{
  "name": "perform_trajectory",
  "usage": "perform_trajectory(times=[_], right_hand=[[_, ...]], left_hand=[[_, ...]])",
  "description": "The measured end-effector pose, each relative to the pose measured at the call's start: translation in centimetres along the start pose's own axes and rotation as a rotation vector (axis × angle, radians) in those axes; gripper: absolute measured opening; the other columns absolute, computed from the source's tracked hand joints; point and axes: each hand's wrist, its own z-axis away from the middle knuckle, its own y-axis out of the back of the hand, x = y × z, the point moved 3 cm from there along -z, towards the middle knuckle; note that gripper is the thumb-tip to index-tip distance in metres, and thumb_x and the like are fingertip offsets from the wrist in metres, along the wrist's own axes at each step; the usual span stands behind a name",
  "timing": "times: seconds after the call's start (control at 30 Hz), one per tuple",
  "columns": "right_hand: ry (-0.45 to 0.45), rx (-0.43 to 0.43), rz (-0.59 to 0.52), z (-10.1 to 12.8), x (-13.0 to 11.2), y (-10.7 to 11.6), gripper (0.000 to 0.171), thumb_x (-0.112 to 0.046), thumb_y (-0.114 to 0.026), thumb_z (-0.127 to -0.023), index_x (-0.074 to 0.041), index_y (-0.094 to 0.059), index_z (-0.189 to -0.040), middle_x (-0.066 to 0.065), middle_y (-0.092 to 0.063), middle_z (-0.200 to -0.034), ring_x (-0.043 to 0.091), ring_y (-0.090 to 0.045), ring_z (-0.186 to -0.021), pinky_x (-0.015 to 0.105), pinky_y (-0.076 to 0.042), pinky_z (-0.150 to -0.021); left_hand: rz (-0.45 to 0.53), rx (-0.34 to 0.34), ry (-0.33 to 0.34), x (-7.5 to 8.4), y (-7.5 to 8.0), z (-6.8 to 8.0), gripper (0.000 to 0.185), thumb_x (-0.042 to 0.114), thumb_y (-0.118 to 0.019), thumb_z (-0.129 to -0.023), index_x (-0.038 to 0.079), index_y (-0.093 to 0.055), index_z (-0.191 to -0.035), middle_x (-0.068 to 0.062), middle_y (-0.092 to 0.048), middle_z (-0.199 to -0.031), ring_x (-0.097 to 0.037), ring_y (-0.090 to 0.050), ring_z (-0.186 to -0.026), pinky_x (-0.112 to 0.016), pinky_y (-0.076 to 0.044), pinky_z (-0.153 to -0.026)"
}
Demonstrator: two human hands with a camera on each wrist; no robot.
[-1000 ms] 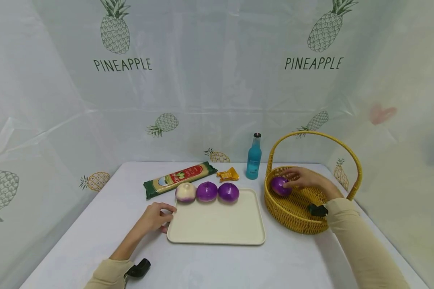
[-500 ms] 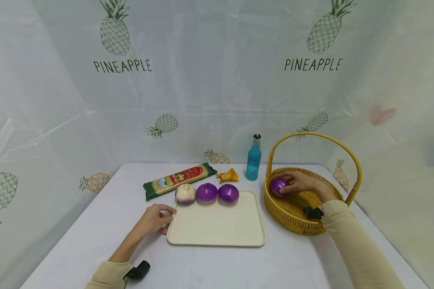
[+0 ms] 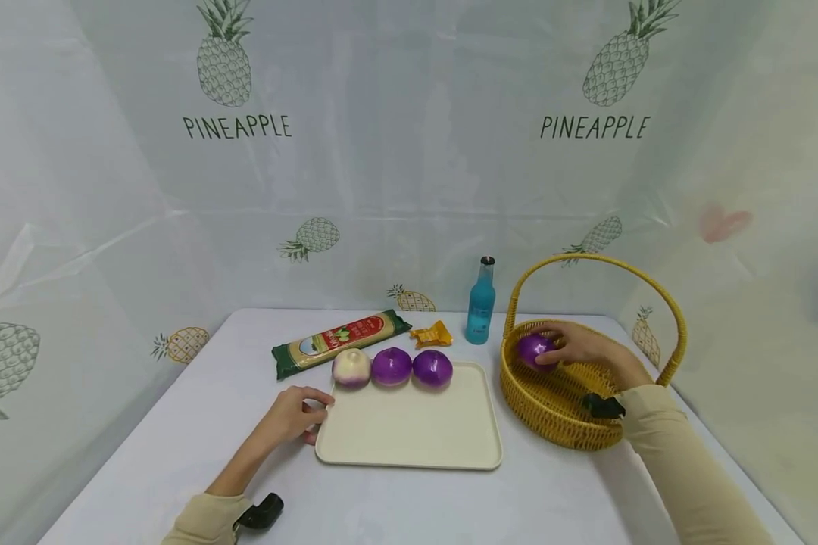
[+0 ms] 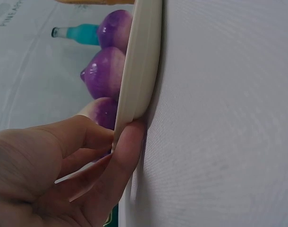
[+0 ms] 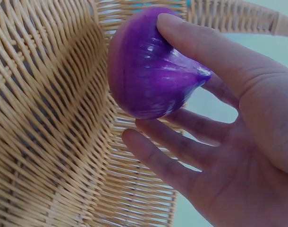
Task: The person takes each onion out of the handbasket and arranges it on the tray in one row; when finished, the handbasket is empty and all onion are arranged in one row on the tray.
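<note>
My right hand (image 3: 576, 344) reaches into the yellow wicker basket (image 3: 552, 424) and grips a purple onion (image 5: 153, 71). In the right wrist view the thumb lies over the onion's side and the fingers curve behind it, close to the woven wall. My left hand (image 3: 291, 415) pinches the left edge of a cream tray (image 3: 409, 439); in the left wrist view a fingertip (image 4: 132, 135) goes under the rim. Along the tray's back edge sit three onions in a row: a pale one (image 3: 351, 369) and two purple ones, the middle (image 3: 391, 366) and the right (image 3: 432, 369).
Behind the tray lie a green-ended, red-labelled long packet (image 3: 341, 342) and a small orange wrapped snack (image 3: 432, 334). A blue bottle (image 3: 480, 303) stands upright left of the basket. The tall basket handle (image 3: 600, 257) arches over the right forearm's side. A pineapple-print sheet hangs behind.
My right hand has settled more closely round the onion in the basket, which has shifted slightly right. My left hand stays at the tray's edge.
</note>
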Motion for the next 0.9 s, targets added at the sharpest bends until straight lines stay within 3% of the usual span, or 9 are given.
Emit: perform_trajectory(times=[0.33, 0.6, 0.9], right_hand=[[0.047, 0.031, 0.139, 1.6, -2.0, 1.0, 0.069, -0.034, -0.068, -0.091, 0.001, -0.041, -0.144, 0.028, -0.055, -0.133, 0.042, -0.057, -0.119, 0.051, -0.052, -0.095], [0.152, 0.042, 0.16, 2.5, -5.9, 1.0, 0.063, -0.032, -0.071, -0.088, -0.004, -0.048, -0.14, 0.021, -0.056, -0.135, 0.036, -0.057, -0.118, 0.052, -0.052, -0.095], [0.152, 0.021, 0.166, 1.7, -9.8, 0.0, 0.067, -0.033, -0.073, -0.087, -0.009, -0.046, -0.143, 0.017, -0.056, -0.136, 0.033, -0.057, -0.118, 0.047, -0.054, -0.094]], left_hand=[[-0.005, 0.002, -0.003, 0.0, 0.0, 0.1, 0.024, 0.001, -0.065, -0.079, 0.006, -0.074, -0.101, -0.005, -0.07, -0.073, -0.011, -0.059, -0.05, -0.024, -0.046, -0.045], [0.005, 0.008, -0.003, -0.1, 0.0, 0.0, 0.026, 0.0, -0.064, -0.079, 0.006, -0.074, -0.101, -0.006, -0.071, -0.079, -0.011, -0.061, -0.05, -0.025, -0.048, -0.045], [0.0, 0.001, -0.016, 0.0, 0.0, 0.0, 0.025, 0.0, -0.064, -0.079, 0.006, -0.074, -0.102, -0.006, -0.071, -0.079, -0.012, -0.061, -0.051, -0.025, -0.048, -0.045]])
